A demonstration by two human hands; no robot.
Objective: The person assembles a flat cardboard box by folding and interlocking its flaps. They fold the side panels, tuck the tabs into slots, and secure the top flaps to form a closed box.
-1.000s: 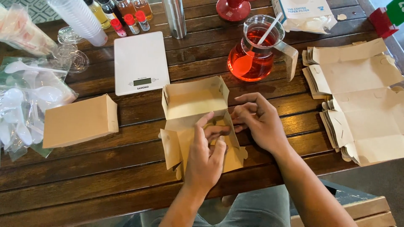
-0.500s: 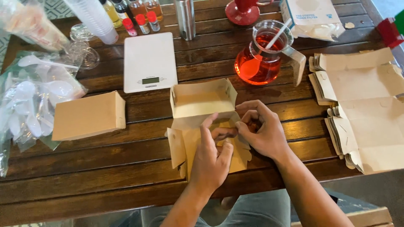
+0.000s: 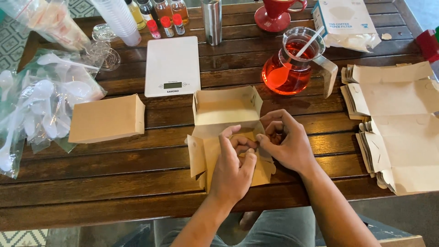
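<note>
A half-folded brown cardboard box (image 3: 224, 110) lies open in the middle of the dark wooden table (image 3: 137, 183). Its far half stands up as a shallow tray; its near half lies flat with side flaps out. My left hand (image 3: 234, 167) presses on the near half, fingers curled around a flap. My right hand (image 3: 286, 142) meets it from the right and pinches the same flap of the box between thumb and fingers. The flap itself is mostly hidden under my fingers.
A finished closed brown box (image 3: 107, 119) sits at the left. Flat unfolded boxes (image 3: 398, 128) are stacked at the right. Behind: a white kitchen scale (image 3: 171, 64), a glass jug of red liquid (image 3: 292, 66), small bottles (image 3: 157, 13), a bag of white plastic spoons (image 3: 41, 105).
My hands have stayed on the box's near flap, with the fingers shifting slightly. The camera view has tilted a little, so everything sits lower and further right in the picture.
</note>
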